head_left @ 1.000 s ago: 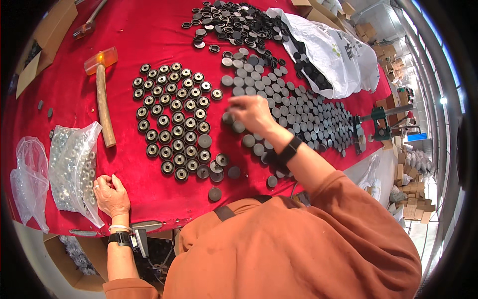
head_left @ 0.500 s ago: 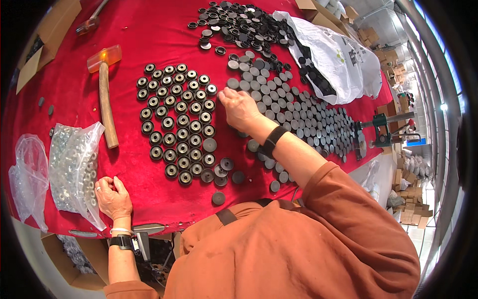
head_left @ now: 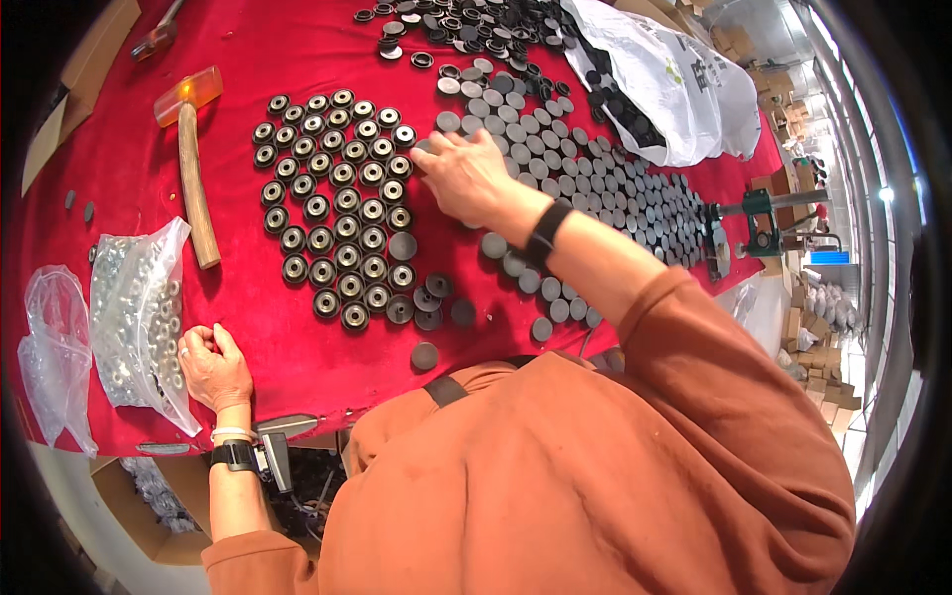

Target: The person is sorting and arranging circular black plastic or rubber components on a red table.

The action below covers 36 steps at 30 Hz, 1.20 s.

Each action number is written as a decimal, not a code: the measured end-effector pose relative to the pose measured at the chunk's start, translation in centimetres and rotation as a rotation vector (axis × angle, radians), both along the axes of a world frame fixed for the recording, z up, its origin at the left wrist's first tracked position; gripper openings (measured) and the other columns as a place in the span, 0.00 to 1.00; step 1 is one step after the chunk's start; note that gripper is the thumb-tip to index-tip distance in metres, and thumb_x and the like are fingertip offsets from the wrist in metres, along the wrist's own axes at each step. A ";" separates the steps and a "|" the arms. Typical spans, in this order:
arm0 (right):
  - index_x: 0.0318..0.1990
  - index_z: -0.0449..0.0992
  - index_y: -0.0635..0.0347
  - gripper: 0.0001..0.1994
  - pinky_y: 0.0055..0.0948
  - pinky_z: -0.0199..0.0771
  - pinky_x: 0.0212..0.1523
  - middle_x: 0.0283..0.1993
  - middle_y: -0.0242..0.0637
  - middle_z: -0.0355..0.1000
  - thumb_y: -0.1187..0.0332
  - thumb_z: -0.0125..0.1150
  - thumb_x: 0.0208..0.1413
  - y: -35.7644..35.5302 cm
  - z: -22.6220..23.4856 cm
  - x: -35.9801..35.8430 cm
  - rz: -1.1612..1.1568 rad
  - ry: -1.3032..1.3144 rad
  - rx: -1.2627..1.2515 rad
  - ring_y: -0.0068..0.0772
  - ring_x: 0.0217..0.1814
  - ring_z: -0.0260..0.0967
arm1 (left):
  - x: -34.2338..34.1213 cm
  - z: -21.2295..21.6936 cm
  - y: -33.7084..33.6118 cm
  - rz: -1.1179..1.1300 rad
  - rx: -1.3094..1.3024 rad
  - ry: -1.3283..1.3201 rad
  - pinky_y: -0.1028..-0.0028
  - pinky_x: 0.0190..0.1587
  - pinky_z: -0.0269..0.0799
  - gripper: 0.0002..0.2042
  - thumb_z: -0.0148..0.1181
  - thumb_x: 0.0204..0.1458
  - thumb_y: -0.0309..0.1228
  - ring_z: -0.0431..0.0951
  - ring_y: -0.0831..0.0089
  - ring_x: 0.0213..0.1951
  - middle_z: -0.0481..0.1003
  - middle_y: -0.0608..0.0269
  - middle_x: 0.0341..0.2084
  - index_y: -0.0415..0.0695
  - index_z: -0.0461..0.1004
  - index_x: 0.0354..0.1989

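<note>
Dark round discs (head_left: 342,223) cover the red cloth (head_left: 297,59); right hand (head_left: 466,177) grip loosely curled over them, holding unclear.

I'm viewing from one head-worn fisheye, looking steeply down, close over the red table (head_left: 297,59)

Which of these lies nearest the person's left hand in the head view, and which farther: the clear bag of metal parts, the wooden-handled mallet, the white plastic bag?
From the left hand:
1. Clear bag of metal parts, just to its left, about touching.
2. Wooden-handled mallet, farther up the red cloth.
3. White plastic bag, far across at the upper right.
</note>
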State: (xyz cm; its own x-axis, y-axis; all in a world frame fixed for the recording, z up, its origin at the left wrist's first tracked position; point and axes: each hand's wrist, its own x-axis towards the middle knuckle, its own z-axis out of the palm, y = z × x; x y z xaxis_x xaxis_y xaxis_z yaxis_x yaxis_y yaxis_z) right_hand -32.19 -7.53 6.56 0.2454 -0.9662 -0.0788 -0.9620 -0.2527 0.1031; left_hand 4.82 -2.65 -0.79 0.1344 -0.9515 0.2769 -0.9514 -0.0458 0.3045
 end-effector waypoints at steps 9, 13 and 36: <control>0.38 0.74 0.62 0.14 0.37 0.71 0.34 0.32 0.43 0.70 0.69 0.65 0.41 10.7 -0.9 1.5 0.013 -0.544 0.141 0.47 0.32 0.70 | -0.1 0.1 -0.2 -0.005 -0.051 -0.003 0.65 0.32 0.65 0.08 0.56 0.49 0.34 0.69 0.65 0.27 0.68 0.62 0.23 0.44 0.66 0.26; 0.37 0.74 0.65 0.13 0.28 0.72 0.31 0.33 0.40 0.75 0.73 0.66 0.41 9.0 0.6 1.2 -0.371 -0.808 0.428 0.31 0.31 0.73 | 0.1 0.2 0.3 0.015 -0.050 0.005 0.65 0.32 0.64 0.08 0.55 0.49 0.33 0.69 0.64 0.27 0.67 0.61 0.22 0.44 0.66 0.26; 0.49 0.66 0.70 0.22 0.31 0.61 0.49 0.49 0.48 0.67 0.72 0.50 0.42 -3.9 -4.0 -0.1 0.058 -0.010 -0.084 0.38 0.49 0.67 | -0.2 0.3 0.0 -0.015 -0.048 0.009 0.66 0.30 0.63 0.07 0.56 0.48 0.30 0.66 0.66 0.25 0.64 0.63 0.21 0.44 0.64 0.25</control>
